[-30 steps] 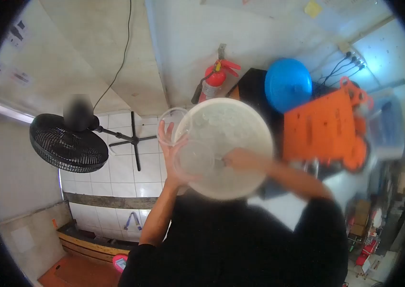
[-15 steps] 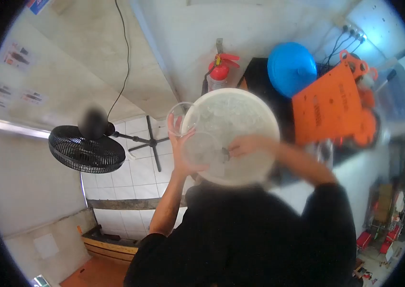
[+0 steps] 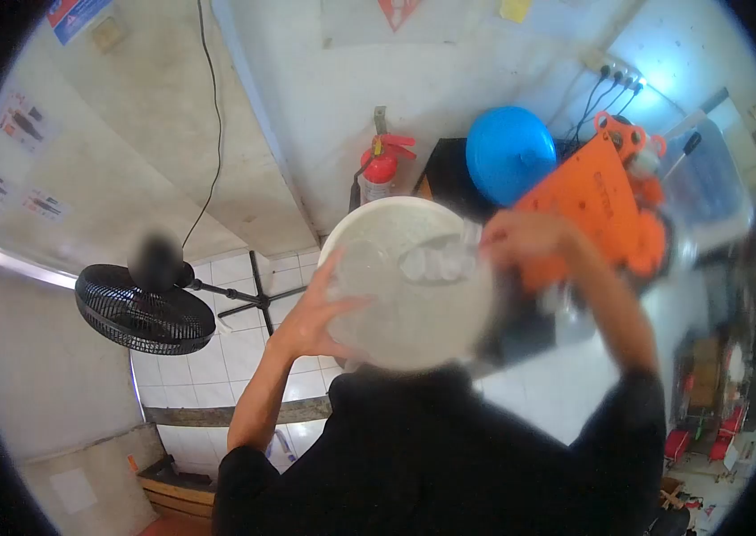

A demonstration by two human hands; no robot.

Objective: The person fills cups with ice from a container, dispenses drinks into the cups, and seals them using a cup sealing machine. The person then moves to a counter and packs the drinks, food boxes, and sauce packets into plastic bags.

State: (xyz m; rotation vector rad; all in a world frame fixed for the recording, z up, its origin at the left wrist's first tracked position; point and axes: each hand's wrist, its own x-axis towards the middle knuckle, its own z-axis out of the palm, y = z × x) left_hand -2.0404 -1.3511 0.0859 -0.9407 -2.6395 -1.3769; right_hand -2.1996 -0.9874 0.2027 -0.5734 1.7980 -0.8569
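Observation:
A large round white tub [image 3: 405, 344] with ice and cloudy contents stands in front of my chest. My left hand [image 3: 315, 317], fingers spread and curved, holds a clear plastic cup [image 3: 369, 272] over the tub's left side. Above the right side of the tub, my right hand [image 3: 525, 239] is closed on the handle of a scoop [image 3: 439, 261]. Pieces of ice lie in the scoop's bowl. Blur hides the exact outline of the cup and the fingertips of my right hand.
Behind the tub are a red fire extinguisher [image 3: 379, 170] on the wall and a round blue lid [image 3: 510, 156]. An orange machine [image 3: 588, 210] stands to the right, near a clear bin [image 3: 713, 201]. A black fan [image 3: 146, 308] is at the left.
My right hand has risen from inside the tub towards its right rim, and the scoop now shows with ice in it. My left hand and the cup have shifted lower over the tub.

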